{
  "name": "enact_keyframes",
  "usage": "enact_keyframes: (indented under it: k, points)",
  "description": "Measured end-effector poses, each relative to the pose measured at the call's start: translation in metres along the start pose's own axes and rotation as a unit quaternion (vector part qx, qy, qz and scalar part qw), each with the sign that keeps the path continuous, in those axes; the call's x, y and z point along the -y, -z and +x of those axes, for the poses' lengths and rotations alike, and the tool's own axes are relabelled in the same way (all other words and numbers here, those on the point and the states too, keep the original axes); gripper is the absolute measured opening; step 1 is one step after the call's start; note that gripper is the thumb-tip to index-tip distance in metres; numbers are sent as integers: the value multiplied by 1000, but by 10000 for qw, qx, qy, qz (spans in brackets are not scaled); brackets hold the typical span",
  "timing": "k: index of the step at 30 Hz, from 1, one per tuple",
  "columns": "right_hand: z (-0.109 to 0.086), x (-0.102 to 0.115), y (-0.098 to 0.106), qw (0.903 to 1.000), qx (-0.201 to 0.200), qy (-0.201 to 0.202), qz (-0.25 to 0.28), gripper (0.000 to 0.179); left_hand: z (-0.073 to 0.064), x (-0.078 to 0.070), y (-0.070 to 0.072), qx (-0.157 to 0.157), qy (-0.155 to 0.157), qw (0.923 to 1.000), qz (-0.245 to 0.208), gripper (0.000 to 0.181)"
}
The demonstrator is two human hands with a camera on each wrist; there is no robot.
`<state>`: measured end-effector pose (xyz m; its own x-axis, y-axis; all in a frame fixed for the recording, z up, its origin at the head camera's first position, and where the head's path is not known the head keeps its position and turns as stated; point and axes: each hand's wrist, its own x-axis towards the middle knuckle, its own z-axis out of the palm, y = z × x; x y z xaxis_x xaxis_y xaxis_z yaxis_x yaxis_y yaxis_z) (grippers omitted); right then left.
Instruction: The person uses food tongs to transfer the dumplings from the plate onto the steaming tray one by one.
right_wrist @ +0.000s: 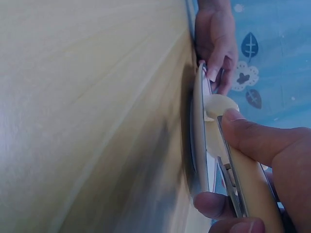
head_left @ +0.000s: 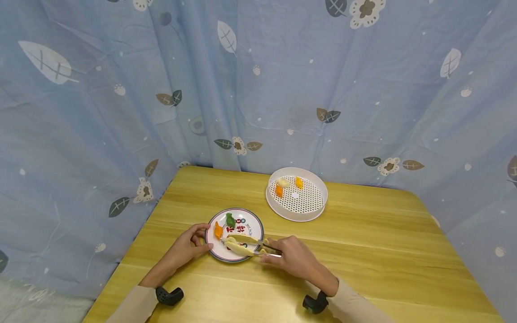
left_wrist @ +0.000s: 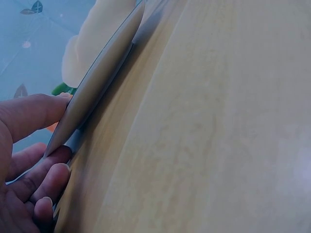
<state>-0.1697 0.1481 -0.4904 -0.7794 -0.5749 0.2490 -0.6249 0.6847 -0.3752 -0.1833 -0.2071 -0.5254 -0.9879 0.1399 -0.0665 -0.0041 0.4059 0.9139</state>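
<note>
Leftward point the tongs [head_left: 242, 250] — long axis crosswise.

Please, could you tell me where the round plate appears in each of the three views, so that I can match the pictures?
Head: the plate lies below the picture's centre, slightly left, seen from above.
Left wrist: the plate is in the upper left part, nearly edge-on, slanting up to the right.
Right wrist: the plate is right of centre, nearly edge-on, almost vertical in the picture.
Shared landmark: the left hand at the plate's rim.
</note>
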Motion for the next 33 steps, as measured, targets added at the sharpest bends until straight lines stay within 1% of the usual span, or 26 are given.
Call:
enact_keyframes:
  k: [4,8,12,16,20,27,30,33]
  points:
    - [0,-1,4,9998,-199,90,-19,36,0,0,-1,-21,17,10000,5,59]
    - [-1,-2,10,9995,-305,77,-54,39,0,0,0,-31,31,10000,3,59]
    - [-2,-5,16,9994,-337,-104,-51,54,0,1,0,-15,21,10000,-20,59]
    - [-2,-8,22,9989,-399,-251,-61,61,0,1,0,-6,-9,10000,-15,59]
    - [-2,-11,27,9982,-518,-269,-131,56,0,2,0,6,-21,10000,-21,60]
    - [-3,-19,35,9969,-702,-280,-234,35,0,2,0,9,-28,10000,1,58]
    - [-3,-24,39,9962,-789,-323,-186,31,0,2,0,10,-38,10000,25,58]
    - [-3,-29,44,9953,-870,-418,-114,34,0,1,0,0,-49,10000,47,58]
